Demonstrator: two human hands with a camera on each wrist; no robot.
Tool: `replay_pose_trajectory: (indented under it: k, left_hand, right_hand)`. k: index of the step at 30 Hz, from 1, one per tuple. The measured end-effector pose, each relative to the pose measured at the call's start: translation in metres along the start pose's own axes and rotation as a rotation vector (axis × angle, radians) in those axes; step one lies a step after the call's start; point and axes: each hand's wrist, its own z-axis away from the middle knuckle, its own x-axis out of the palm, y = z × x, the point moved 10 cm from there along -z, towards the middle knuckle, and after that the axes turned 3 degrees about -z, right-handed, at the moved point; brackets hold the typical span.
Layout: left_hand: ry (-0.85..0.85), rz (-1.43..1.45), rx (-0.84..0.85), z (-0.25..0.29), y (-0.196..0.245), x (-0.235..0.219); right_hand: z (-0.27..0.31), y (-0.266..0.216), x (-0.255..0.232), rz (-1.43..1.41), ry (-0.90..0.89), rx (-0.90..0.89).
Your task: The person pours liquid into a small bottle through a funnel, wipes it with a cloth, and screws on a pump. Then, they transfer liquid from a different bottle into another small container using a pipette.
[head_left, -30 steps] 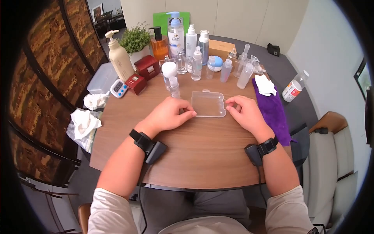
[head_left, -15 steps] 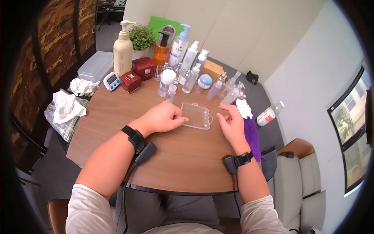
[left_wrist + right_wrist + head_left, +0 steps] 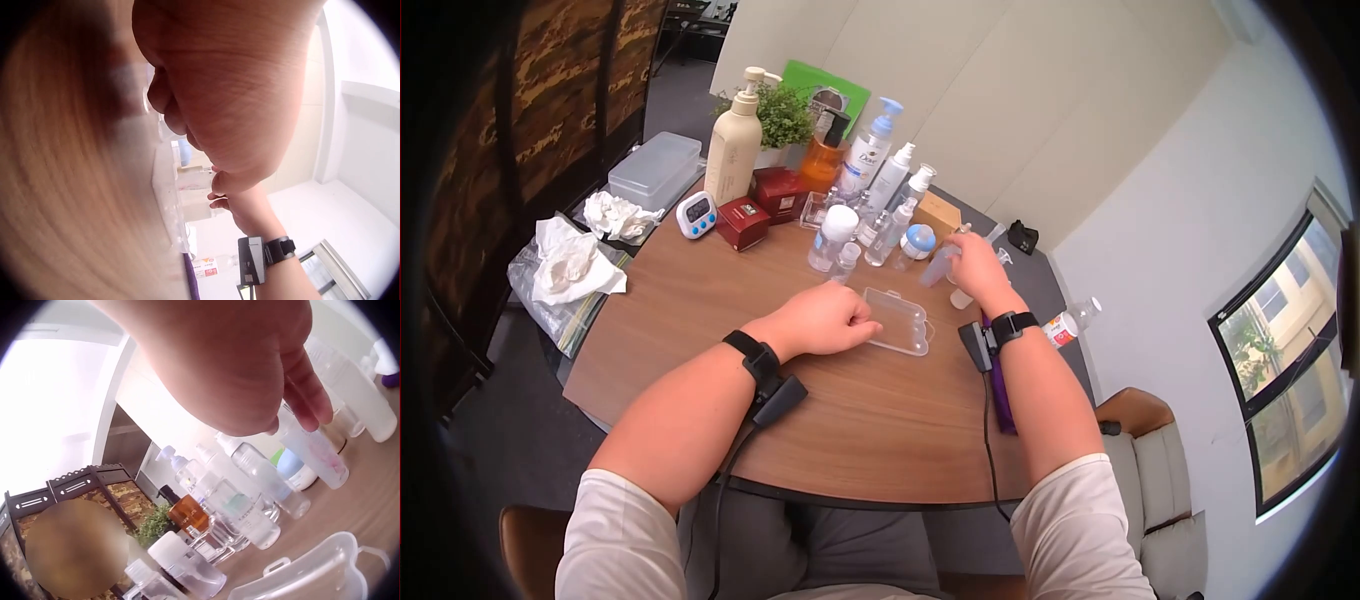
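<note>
A clear plastic case (image 3: 897, 325) with a scalloped edge lies flat on the table. My left hand (image 3: 825, 318) rests loosely curled at the case's left side, overlapping its edge in the head view. Out beyond the case, my right hand (image 3: 977, 268) has its fingers round the top of a frosted bottle (image 3: 938, 265). From the right wrist, pink marks show low on this bottle (image 3: 325, 462); the hand hides its top. A small clear bottle (image 3: 845, 262) and a white-capped bottle (image 3: 832, 238) stand just past my left hand.
Pump bottles, including a beige one (image 3: 734, 145), line the back with a potted plant (image 3: 782, 118). Red boxes (image 3: 743, 223) and a timer (image 3: 696, 215) stand left, near crumpled tissues (image 3: 570, 262). A purple cloth (image 3: 1001, 395) lies at the right edge beside a labelled bottle (image 3: 1062, 328).
My right hand has left the case's right side and reached forward to the frosted bottle. My left hand has stayed by the case. The head view has turned and tilted.
</note>
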Motion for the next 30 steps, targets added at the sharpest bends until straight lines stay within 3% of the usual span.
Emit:
replay_pose_trajectory:
  k: [2,8,13,19,30]
  left_hand:
    - [-0.001,-0.001,0.007,-0.001,0.000,0.000]
    - [-0.030,-0.026,-0.012,0.000,0.003,-0.001]
    - [-0.024,-0.031,-0.018,0.000,0.001,-0.001]
    - [0.033,0.003,0.007,0.000,0.002,-0.004]
    - [0.038,0.017,-0.004,-0.001,-0.004,-0.002]
  right_hand:
    - [-0.002,-0.001,-0.005,0.011,0.046,-0.004]
    - [0.011,-0.016,-0.016,0.114,-0.051,-0.015]
    - [0.015,-0.023,-0.042,0.034,0.062,-0.032]
    - [0.023,-0.034,-0.019,0.030,-0.075,-0.085]
    - [0.027,-0.038,-0.016,0.076,-0.021,-0.103]
